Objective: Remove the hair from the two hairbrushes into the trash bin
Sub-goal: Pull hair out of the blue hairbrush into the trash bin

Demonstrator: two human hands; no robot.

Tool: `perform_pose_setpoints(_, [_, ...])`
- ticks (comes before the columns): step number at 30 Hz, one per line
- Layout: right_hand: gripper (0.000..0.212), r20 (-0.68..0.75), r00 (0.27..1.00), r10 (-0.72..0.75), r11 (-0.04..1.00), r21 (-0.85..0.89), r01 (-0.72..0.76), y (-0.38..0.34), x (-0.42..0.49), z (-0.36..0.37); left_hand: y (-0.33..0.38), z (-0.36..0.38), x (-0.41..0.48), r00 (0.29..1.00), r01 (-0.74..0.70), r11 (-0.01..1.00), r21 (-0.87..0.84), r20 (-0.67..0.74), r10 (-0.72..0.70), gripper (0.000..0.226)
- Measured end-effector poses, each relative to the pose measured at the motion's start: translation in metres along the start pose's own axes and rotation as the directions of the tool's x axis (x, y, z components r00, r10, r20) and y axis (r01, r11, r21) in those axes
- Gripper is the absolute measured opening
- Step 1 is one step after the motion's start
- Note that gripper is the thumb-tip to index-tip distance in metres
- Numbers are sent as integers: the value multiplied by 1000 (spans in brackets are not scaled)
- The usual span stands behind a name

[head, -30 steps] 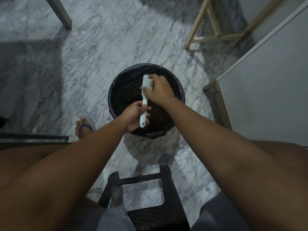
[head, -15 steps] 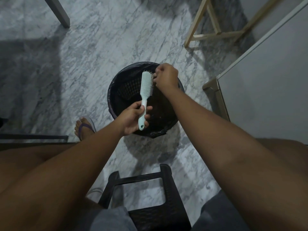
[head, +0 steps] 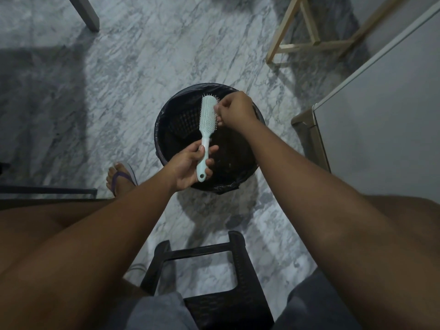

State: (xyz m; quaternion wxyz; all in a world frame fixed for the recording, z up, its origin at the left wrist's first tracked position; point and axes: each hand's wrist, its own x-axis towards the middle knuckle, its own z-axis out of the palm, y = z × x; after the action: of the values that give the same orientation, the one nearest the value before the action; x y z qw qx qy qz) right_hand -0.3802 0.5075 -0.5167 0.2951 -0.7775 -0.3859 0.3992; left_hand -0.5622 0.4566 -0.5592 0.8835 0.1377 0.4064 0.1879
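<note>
Here the left hand point(head: 188, 167) grips the brush point(head: 207, 115) handle above the bin point(head: 159, 141). The right hand point(head: 237, 108) pinches its bristles, I think plucking hair; next, pull and drop it.

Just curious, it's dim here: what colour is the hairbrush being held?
The hairbrush is pale mint green, clearest in the head view.

Trash bin point(head: 247, 182) on marble floor point(head: 147, 77)
</note>
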Motion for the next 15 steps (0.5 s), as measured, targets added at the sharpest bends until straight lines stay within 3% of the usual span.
perform_pose_setpoints(8, [16, -301, 953, -45, 974, 199, 109, 5, -3, -1, 8, 19, 4, 999, -18, 1000, -10, 42, 19, 30])
perform_pose_setpoints(15, [15, -319, 939, -129, 959, 199, 199, 4, -2, -11, 7, 13, 1, 1000, -22, 1000, 13, -2, 22, 28])
